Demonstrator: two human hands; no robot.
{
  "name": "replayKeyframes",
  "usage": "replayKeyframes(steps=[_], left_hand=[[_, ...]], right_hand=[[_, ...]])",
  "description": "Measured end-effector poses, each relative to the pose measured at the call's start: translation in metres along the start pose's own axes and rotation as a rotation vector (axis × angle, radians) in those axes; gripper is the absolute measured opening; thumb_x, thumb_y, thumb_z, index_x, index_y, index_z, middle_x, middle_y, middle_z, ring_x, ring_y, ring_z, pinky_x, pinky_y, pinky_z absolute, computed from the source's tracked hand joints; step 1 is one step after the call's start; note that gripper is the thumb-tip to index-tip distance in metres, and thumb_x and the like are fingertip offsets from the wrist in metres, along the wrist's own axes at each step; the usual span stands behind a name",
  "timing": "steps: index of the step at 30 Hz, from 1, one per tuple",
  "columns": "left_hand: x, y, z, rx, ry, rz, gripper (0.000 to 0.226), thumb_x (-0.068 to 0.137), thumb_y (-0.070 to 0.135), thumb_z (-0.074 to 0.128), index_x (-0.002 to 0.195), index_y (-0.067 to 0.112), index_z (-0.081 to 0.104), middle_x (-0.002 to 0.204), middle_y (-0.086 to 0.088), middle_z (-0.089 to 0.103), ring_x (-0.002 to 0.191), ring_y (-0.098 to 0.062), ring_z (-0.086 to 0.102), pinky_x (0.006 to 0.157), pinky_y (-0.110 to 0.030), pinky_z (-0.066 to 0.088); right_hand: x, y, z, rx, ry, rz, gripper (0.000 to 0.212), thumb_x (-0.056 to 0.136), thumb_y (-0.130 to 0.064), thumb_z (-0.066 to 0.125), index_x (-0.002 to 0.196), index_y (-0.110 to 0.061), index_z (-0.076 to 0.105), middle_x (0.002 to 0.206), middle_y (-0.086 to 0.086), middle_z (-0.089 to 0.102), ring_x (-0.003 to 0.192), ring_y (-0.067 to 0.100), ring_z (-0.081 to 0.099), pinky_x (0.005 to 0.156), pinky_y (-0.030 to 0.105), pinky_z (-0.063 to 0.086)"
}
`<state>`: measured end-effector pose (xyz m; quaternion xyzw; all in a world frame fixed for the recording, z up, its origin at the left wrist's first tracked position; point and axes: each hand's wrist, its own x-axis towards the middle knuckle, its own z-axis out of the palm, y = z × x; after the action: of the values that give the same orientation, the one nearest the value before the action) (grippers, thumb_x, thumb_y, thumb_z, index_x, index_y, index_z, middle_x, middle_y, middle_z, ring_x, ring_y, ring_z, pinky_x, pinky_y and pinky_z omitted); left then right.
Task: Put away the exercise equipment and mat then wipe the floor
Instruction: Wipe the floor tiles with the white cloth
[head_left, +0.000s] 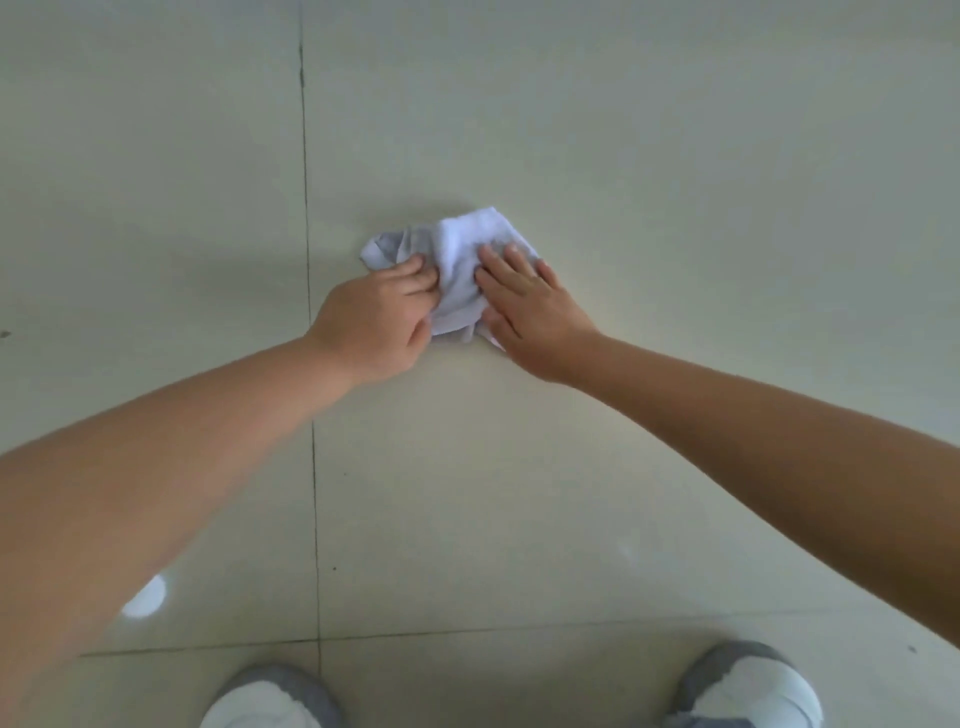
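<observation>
Partly covered, white cloth (460, 260) lies under left hand (376, 322) and right hand (530, 312).

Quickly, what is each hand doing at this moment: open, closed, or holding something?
Left hand: closed, fingers gripping the white cloth on the floor.
Right hand: open, pressed flat on the same cloth.
</observation>
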<state>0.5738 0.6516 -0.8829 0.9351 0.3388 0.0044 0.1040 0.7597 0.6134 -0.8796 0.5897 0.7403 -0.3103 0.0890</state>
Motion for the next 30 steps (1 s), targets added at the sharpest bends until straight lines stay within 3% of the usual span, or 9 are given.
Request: replayKeyframes(steps=[4, 8, 10, 13, 17, 19, 21, 23, 30], left_hand=[[-0.017, 0.047, 0.01, 0.074, -0.02, 0.229, 0.044, 0.086, 0.013, 0.036, 0.074, -0.001, 0.076, 0.081, -0.014, 0.076, 0.081, -0.029, 0.075, 0.084, -0.028, 0.045], [-0.01, 0.098, 0.023, 0.068, -0.106, 0.477, 0.037, 0.076, 0.017, 0.046, 0.047, 0.011, 0.069, 0.054, -0.006, 0.067, 0.052, -0.022, 0.067, 0.056, -0.029, 0.051], [0.002, 0.119, 0.026, 0.048, -0.167, 0.518, 0.035, 0.071, 0.02, 0.044, 0.042, 0.013, 0.062, 0.047, -0.002, 0.061, 0.043, -0.019, 0.06, 0.042, -0.019, 0.048], [0.023, 0.15, 0.031, 0.063, -0.215, 0.526, 0.031, 0.066, 0.018, 0.041, 0.049, 0.013, 0.066, 0.056, -0.002, 0.067, 0.049, -0.018, 0.065, 0.047, -0.018, 0.05], [0.056, 0.204, 0.037, 0.022, -0.206, 0.539, 0.043, 0.071, 0.013, 0.036, 0.058, 0.005, 0.075, 0.072, -0.006, 0.076, 0.067, -0.018, 0.074, 0.049, -0.02, 0.056], [0.079, 0.231, 0.03, 0.058, -0.2, 0.511, 0.045, 0.084, 0.009, 0.033, 0.091, -0.005, 0.075, 0.107, -0.017, 0.072, 0.104, -0.02, 0.069, 0.077, -0.025, 0.057], [0.103, 0.247, 0.035, 0.145, -0.324, 0.527, 0.044, 0.101, 0.007, 0.023, 0.136, -0.008, 0.044, 0.149, -0.02, 0.036, 0.142, -0.025, 0.031, 0.112, -0.034, 0.031], [0.12, 0.251, 0.025, 0.16, -0.453, 0.489, 0.044, 0.103, 0.008, 0.02, 0.144, -0.003, 0.032, 0.155, -0.016, 0.022, 0.146, -0.028, 0.016, 0.117, -0.038, 0.02], [0.157, 0.19, 0.017, 0.189, -0.32, 0.348, 0.042, 0.101, 0.006, 0.026, 0.139, -0.003, 0.041, 0.152, -0.017, 0.028, 0.145, -0.029, 0.02, 0.116, -0.042, 0.026]], right_hand=[[-0.069, 0.01, 0.038, -0.041, 0.046, -0.009, 0.072, 0.093, -0.042, 0.001, 0.139, -0.005, 0.042, 0.15, 0.013, 0.035, 0.14, 0.03, 0.034, 0.113, 0.024, 0.004], [-0.128, 0.029, 0.066, -0.18, -0.02, 0.078, 0.076, 0.101, -0.034, -0.001, 0.115, -0.002, 0.066, 0.123, 0.013, 0.065, 0.11, 0.031, 0.064, 0.105, 0.033, 0.023], [-0.156, 0.041, 0.074, -0.15, -0.014, 0.124, 0.074, 0.101, -0.035, 0.001, 0.117, 0.0, 0.064, 0.124, 0.015, 0.063, 0.111, 0.034, 0.063, 0.11, 0.026, 0.019], [-0.193, 0.058, 0.079, -0.049, 0.039, 0.312, 0.076, 0.099, -0.042, 0.0, 0.126, 0.001, 0.056, 0.137, 0.014, 0.052, 0.126, 0.028, 0.049, 0.113, 0.026, 0.029], [-0.235, 0.079, 0.084, 0.127, 0.027, 0.571, 0.094, 0.068, -0.054, -0.016, 0.15, -0.015, 0.01, 0.151, -0.011, -0.01, 0.138, 0.003, -0.01, 0.111, 0.02, -0.008], [-0.244, 0.088, 0.079, 0.067, -0.006, 0.66, 0.092, 0.068, -0.052, -0.018, 0.15, -0.016, 0.004, 0.157, -0.006, -0.008, 0.145, 0.007, -0.008, 0.11, 0.024, -0.014], [-0.246, 0.096, 0.069, 0.011, -0.052, 0.733, 0.07, 0.088, -0.047, -0.007, 0.15, -0.015, 0.0, 0.159, -0.002, -0.009, 0.148, 0.011, -0.007, 0.113, 0.028, -0.015], [-0.239, 0.103, 0.057, 0.097, -0.075, 0.806, 0.053, 0.102, -0.032, 0.01, 0.151, -0.013, 0.0, 0.159, 0.0, -0.009, 0.148, 0.013, -0.007, 0.118, 0.031, -0.008], [-0.148, 0.119, 0.007, 0.366, 0.055, 0.808, 0.048, 0.103, -0.02, 0.02, 0.149, -0.01, 0.015, 0.16, 0.002, 0.0, 0.148, 0.018, -0.002, 0.12, 0.039, 0.005]])
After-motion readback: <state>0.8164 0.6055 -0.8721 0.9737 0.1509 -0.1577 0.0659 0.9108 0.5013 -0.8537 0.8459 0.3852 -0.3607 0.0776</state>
